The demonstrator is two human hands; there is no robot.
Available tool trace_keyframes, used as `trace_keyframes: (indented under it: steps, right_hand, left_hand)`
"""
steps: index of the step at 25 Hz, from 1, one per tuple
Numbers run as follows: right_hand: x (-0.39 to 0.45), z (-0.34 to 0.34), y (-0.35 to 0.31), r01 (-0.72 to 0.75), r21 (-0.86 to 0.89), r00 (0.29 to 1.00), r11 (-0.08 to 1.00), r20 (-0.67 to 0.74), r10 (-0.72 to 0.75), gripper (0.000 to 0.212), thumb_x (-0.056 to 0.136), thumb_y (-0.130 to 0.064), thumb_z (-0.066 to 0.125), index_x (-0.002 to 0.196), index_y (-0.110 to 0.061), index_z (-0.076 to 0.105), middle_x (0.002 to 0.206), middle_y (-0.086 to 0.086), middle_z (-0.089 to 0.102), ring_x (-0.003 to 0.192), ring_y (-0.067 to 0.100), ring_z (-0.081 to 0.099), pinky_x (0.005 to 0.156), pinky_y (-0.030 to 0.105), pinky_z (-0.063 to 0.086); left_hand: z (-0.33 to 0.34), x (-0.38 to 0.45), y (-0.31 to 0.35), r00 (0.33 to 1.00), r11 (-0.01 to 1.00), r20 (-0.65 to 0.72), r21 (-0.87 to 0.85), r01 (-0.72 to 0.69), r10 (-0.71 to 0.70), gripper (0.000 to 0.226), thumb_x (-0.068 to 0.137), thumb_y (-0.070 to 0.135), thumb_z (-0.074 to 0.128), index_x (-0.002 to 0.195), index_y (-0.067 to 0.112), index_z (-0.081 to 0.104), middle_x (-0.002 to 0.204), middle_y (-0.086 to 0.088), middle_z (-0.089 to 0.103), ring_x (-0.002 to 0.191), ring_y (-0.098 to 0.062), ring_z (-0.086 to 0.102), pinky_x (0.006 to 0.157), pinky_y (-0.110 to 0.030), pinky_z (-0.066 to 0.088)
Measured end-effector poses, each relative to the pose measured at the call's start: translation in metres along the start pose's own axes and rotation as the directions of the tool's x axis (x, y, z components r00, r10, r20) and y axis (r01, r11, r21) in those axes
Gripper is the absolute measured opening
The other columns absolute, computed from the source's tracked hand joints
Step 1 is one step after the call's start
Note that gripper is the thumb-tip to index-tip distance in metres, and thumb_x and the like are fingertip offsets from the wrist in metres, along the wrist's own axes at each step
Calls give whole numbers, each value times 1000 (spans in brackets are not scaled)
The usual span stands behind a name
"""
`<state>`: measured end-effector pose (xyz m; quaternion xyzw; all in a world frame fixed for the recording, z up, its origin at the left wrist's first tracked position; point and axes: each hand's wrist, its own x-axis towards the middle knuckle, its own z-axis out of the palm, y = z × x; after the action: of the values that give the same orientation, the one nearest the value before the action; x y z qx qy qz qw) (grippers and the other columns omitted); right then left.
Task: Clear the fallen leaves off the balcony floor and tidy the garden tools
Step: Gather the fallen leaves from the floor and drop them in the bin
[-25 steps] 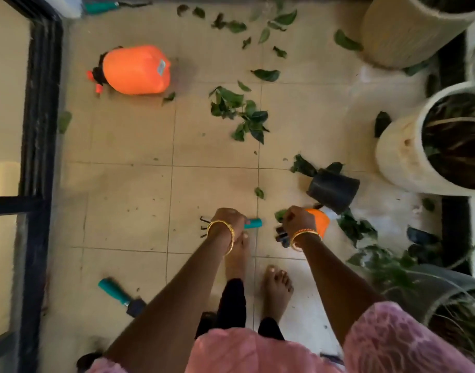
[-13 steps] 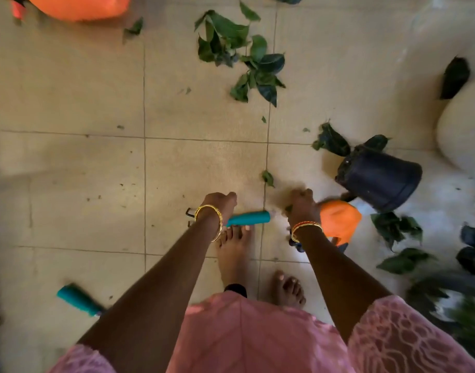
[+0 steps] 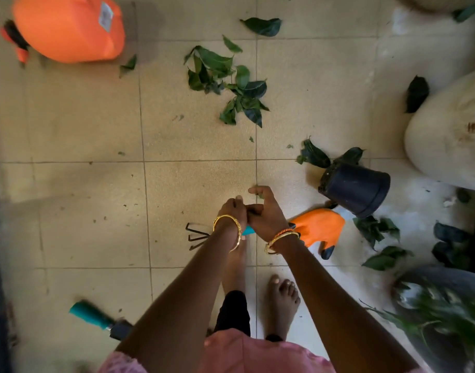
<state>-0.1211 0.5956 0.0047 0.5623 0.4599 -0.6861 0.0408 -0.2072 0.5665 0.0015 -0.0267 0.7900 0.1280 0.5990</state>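
My left hand [image 3: 231, 211] is closed on a hand rake; its black tines [image 3: 195, 235] stick out left of the wrist and a bit of teal handle [image 3: 248, 230] shows between my wrists. My right hand [image 3: 266, 211] presses against the left, thumb and forefinger apart over a tiny leaf [image 3: 259, 195]; its lower fingers are hidden. An orange clawed glove [image 3: 318, 228] lies by my right wrist, and I cannot tell whether they touch. A pile of green leaves [image 3: 231, 84] lies on the tiles ahead. A teal-handled trowel [image 3: 96, 316] lies at lower left.
An orange sprayer tank [image 3: 66, 28] lies on its side at top left. A tipped black pot [image 3: 357, 188] sits right of my hands with loose leaves [image 3: 376, 230] around it. Large pale planters [image 3: 446, 135] and a leafy plant [image 3: 441, 319] line the right side. My bare feet stand below my hands.
My right hand has left the orange glove and moved left against my left hand, over the rake handle. The camera has tipped further down towards the floor.
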Motion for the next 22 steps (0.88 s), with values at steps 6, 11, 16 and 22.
trace_keyframes:
  steps: [6, 11, 16, 22]
  right_hand:
    - [39, -17, -4, -59, 104, 998, 993, 31, 56, 11, 85, 2, 61, 86, -9, 64, 85, 12, 66, 72, 21, 68, 69, 29, 59]
    - [59, 1, 11, 57, -40, 998, 998, 7, -56, 8, 78, 2, 70, 83, -3, 67, 77, 11, 65, 67, 17, 65, 62, 21, 58]
    - [54, 6, 15, -79, 38, 991, 996, 112, 74, 13, 81, 5, 64, 92, -2, 64, 82, 8, 65, 73, 13, 62, 68, 20, 54]
    - [68, -9, 56, -82, -99, 889, 992, -458, 27, 26, 80, -22, 72, 103, -13, 63, 103, 5, 58, 87, 20, 59, 77, 31, 51]
  left_hand:
    - [-15, 35, 8, 999, 998, 27, 55, -26, 25, 43, 103, 24, 35, 131, -5, 50, 125, -23, 57, 96, -27, 56, 71, -28, 48]
    - [-17, 56, 1, 997, 994, 19, -73, 81, -79, 58, 100, 49, 24, 82, 7, 60, 73, -11, 56, 60, -21, 52, 55, -27, 42]
    - [-13, 54, 1, 996, 995, 13, 47, 92, -93, 59, 98, 52, 30, 106, 3, 63, 95, -19, 63, 85, -31, 62, 81, -38, 49]
    - [-26, 77, 12, 993, 990, -116, 134, 53, -37, 62, 89, 54, 47, 121, 1, 57, 120, -20, 62, 113, -37, 58, 94, -45, 47]
